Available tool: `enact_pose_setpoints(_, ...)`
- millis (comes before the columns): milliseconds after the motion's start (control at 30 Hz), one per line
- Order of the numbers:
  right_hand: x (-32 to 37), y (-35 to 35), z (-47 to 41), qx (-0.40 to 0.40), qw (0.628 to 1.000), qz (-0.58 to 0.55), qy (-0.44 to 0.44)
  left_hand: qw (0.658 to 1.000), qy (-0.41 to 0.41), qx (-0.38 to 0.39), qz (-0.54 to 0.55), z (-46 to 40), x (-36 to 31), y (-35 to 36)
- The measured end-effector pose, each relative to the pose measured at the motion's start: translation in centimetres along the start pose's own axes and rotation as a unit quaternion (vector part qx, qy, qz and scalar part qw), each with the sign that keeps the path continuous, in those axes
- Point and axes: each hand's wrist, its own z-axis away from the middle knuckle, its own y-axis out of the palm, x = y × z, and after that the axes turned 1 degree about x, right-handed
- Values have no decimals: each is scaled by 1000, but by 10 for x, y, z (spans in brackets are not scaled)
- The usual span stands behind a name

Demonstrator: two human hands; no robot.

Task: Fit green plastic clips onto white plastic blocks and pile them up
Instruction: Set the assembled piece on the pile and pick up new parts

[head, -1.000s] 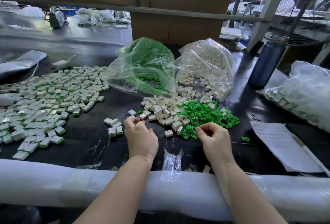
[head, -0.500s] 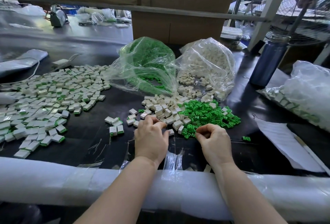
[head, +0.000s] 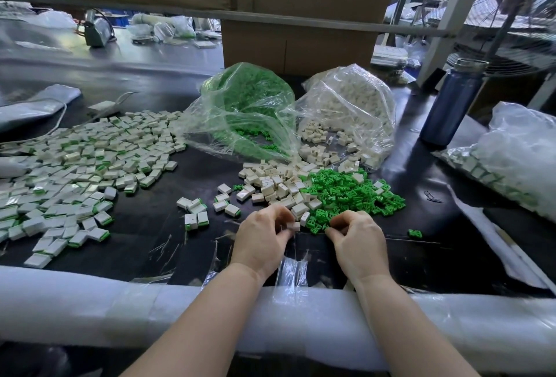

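My left hand pinches a white block at the clip heap's near edge, my right hand curled just beside, pinch contents unclear; parts look light, stiff, slick, so I'd grip flat sides.

1. One head-worn, wide-angle view looks forward and down onto a dark table.
2. It sits close above both forearms, near the table's padded front edge.
3. Cardboard boxes close the far background.
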Motion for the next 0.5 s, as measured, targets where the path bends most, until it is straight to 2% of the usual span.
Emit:
enact_pose_setpoints(233,-1,2,1,-4,999,13,-34,997,32,25,64,1,-1,2)
enact_pose_setpoints(333,0,1,3,-17,997,-52,-62,995,39,17,89,1,-1,2)
enact_pose_setpoints(500,1,-1,6,16,984,-144,-105,993,49,12,107,1,-2,1)
